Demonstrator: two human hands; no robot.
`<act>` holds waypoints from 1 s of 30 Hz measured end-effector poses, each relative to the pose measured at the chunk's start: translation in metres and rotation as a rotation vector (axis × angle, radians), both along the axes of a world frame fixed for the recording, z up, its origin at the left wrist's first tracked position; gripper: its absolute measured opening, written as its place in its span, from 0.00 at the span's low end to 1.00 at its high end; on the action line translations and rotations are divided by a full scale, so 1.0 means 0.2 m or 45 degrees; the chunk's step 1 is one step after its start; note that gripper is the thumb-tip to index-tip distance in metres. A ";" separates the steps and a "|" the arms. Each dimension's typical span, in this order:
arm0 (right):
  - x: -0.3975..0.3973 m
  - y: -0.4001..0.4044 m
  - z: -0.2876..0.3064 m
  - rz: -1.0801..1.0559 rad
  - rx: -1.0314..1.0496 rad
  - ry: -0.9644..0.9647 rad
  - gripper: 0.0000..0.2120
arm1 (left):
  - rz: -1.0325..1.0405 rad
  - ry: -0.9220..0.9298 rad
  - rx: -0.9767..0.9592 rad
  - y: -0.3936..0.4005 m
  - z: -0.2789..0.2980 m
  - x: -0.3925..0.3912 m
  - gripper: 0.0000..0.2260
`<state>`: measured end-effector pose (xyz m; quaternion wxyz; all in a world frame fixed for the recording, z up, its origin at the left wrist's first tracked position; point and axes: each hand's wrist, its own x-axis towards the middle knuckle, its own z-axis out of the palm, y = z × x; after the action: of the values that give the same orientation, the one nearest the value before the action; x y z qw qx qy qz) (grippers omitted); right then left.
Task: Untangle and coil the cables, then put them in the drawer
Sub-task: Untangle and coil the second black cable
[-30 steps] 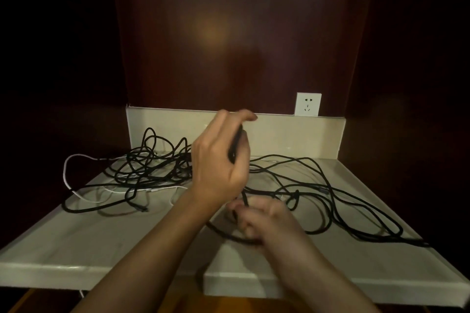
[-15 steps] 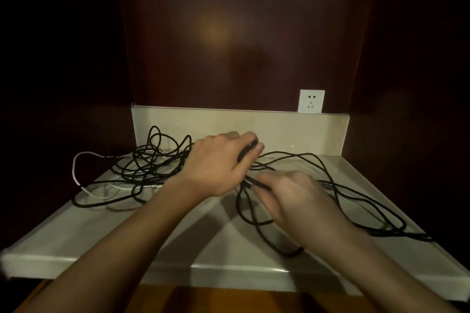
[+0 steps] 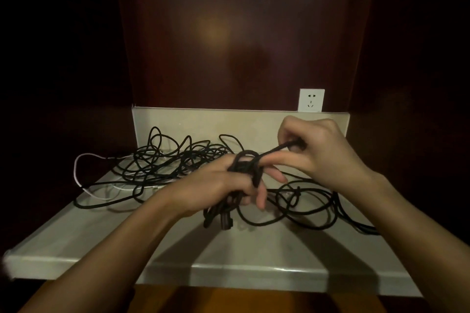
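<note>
On the pale stone shelf (image 3: 76,239), under the wall socket (image 3: 311,100), we see the black cable (image 3: 305,213) sprawled nearly from side to side, its loose loops lying flat on the right and a dense tangle (image 3: 162,160) heaped at the back left with a white cable (image 3: 76,173) threaded through it. Half a second ago both of our hands were low over the middle of the shelf; now the right hand (image 3: 323,152) is lifted up and to the right, and the left hand (image 3: 218,188) carries several turns wound round its fingers. We judge that coiling has begun, though most of the length is still uncoiled and no drawer is in view. The left hand is clenched round the small bundle, a plug (image 3: 226,221) hanging below it. The right hand pinches the taut strand, which runs up and to the right from the bundle, its long axis slanting toward the socket.
</note>
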<state>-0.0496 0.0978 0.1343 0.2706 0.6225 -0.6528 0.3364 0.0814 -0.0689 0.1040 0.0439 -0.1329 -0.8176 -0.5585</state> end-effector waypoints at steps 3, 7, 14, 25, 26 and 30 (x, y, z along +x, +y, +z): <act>-0.03 0.04 -0.03 0.022 0.025 -0.267 0.16 | -0.022 -0.084 0.162 -0.02 -0.03 0.03 0.23; 0.02 0.10 -0.04 0.402 0.006 -0.877 0.11 | 0.128 -0.181 0.341 -0.06 -0.06 0.02 0.27; 0.01 -0.13 -0.07 -0.145 -0.414 -0.612 0.07 | 0.147 -0.150 0.981 0.09 -0.11 -0.13 0.34; 0.14 -0.23 -0.33 -0.095 -0.220 -0.780 0.24 | 0.209 0.223 1.536 0.15 0.06 -0.13 0.26; 0.17 -0.23 -0.35 -0.081 -0.238 -0.798 0.23 | 0.192 0.263 1.573 0.15 0.07 -0.13 0.26; 0.23 -0.22 -0.41 -0.221 -0.071 -0.612 0.30 | 0.191 0.333 1.712 0.15 0.11 -0.14 0.32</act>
<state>-0.0032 0.0542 0.0517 0.1526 0.4585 -0.7399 0.4680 0.0540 -0.0395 0.1252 0.2537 -0.0863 -0.2885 -0.9192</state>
